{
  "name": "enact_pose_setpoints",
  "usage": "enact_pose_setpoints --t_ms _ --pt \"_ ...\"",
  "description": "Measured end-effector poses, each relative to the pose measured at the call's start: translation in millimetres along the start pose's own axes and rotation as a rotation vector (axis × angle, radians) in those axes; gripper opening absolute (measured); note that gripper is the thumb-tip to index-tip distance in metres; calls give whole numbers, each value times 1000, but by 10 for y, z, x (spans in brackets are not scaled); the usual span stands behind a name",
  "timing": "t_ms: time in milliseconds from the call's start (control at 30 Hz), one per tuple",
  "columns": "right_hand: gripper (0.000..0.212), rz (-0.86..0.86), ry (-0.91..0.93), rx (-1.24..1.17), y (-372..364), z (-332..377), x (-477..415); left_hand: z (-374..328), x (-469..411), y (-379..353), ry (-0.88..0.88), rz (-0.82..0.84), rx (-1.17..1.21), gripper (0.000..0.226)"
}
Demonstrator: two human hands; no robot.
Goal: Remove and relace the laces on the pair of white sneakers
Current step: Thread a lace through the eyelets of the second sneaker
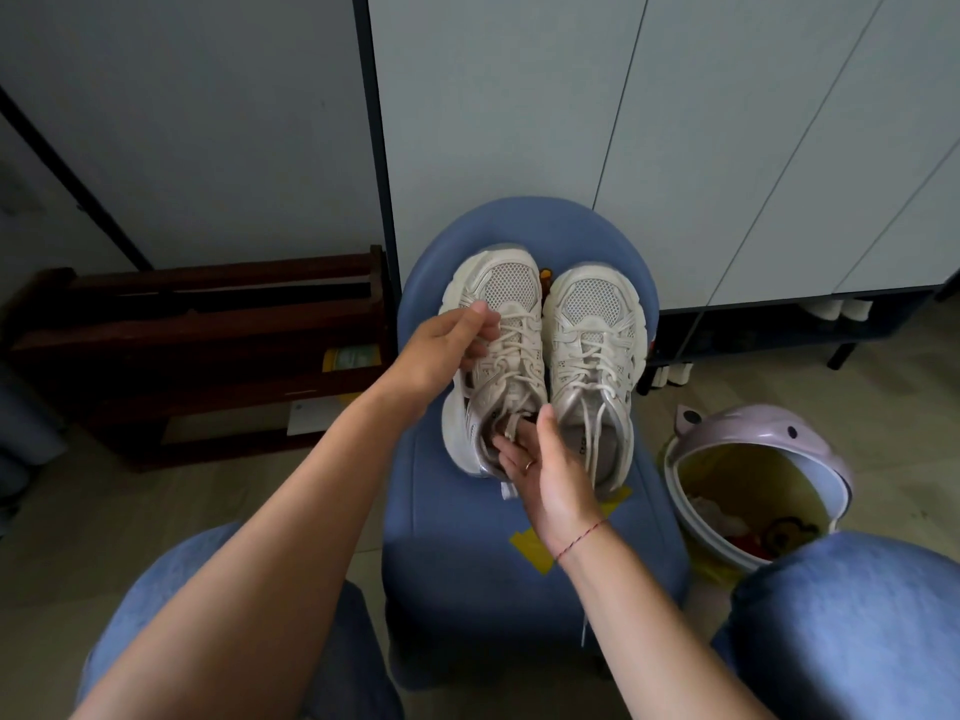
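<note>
At nine o'clock of the scene, a dark wooden shoe rack (197, 350) stands against the wall. Toward the centre, the left hand (441, 350) reaches in from eight o'clock and grips the outer side of the left sneaker (511, 288), thumb laid over the top and fingers curled in beside its laces (511, 345). Both white sneakers sit side by side on a blue stool (467, 537), touching, toes pointing to twelve o'clock. The left one is tipped slightly, and both are laced. The right hand (550, 470), with a ring (528, 465) and a red string bracelet (582, 537), comes from five o'clock. Its thumb stands free, and its fingers go into the left sneaker's opening at the heel. The fingertips are hidden there, so I cannot tell whether they hold anything. The right sneaker (592, 314) lies untouched, and its lace ends (592, 449) trail toward six o'clock. Yellow tape (530, 550) is stuck to the stool below the shoes. At three o'clock a pink bin (753, 428) stands with its lid tilted open and rubbish inside.
</note>
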State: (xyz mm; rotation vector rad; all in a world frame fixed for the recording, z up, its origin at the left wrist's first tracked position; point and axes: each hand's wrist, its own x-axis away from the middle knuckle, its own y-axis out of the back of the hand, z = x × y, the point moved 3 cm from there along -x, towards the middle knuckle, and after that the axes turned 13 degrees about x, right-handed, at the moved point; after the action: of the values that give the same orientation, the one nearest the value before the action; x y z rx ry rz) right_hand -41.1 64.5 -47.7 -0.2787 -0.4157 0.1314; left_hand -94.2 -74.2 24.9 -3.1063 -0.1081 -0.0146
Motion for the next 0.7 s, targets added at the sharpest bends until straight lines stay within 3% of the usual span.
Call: enact_pose_setpoints --t_ms 133,333,500,600,700 --pt "57 30 -49 92 -86 37 -103 -16 1 -36 -18 12 -21 39" --pt "56 55 -135 35 -129 131 -236 -3 2 -55 -28 9 -9 35" --pt "20 15 -135 19 -103 138 -53 10 3 -52 -34 18 -3 33" --pt "24 -87 -88 307 -32 190 92 17 2 -52 -25 19 -1 32" --pt "49 -137 -65 677 -6 220 173 24 -1 -58 -16 23 -14 34"
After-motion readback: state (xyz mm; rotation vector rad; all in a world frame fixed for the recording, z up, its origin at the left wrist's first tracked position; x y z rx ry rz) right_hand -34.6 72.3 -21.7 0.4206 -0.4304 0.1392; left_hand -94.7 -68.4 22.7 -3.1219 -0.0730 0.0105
